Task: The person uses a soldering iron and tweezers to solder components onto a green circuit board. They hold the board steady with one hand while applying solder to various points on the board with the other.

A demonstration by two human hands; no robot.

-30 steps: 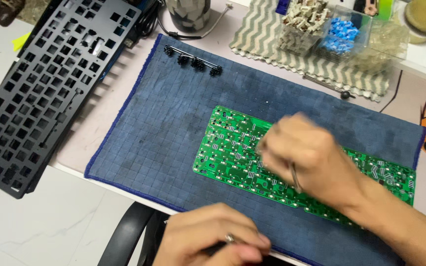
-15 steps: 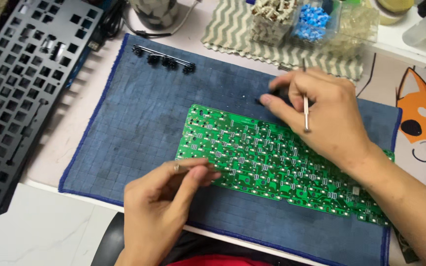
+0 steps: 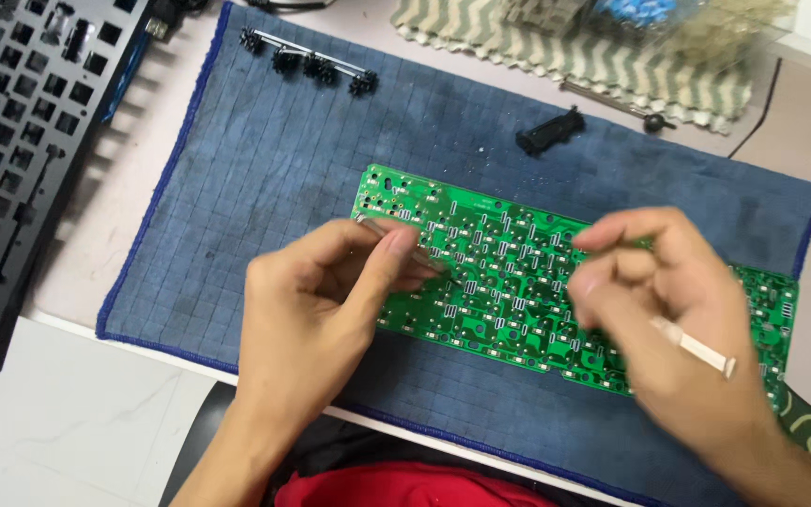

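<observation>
A: What's the left hand (image 3: 330, 291) doing?

B: Its fingers are curled closed around a thin metal wire (image 3: 396, 239), pinched between thumb and fingertips. The wire's tip pokes out up and to the left, over the left end of the green circuit board (image 3: 499, 282).

A: And the right hand (image 3: 668, 310)?

B: It's blurred, fingers drawn together above the middle of the board. A slim whitish tool, possibly tweezers (image 3: 696, 347), is tucked against the palm and sticks out toward the lower right. So that hand is closed on the tool, though I cannot tell whether the fingertips also pinch something small.

A: Where does the board lie?

B: Flat on a blue cloth mat (image 3: 265, 188) spread over the tabletop (image 3: 68, 413), slanting a little down to the right, component side up.

A: Anything else around?

B: A black keyboard plate (image 3: 21, 141) with square cut-outs sits left of the mat. At the mat's top edge lie black stabiliser parts on a wire (image 3: 312, 61), and a single black stabiliser housing (image 3: 549, 131) rests farther right, well apart from the board.
</observation>
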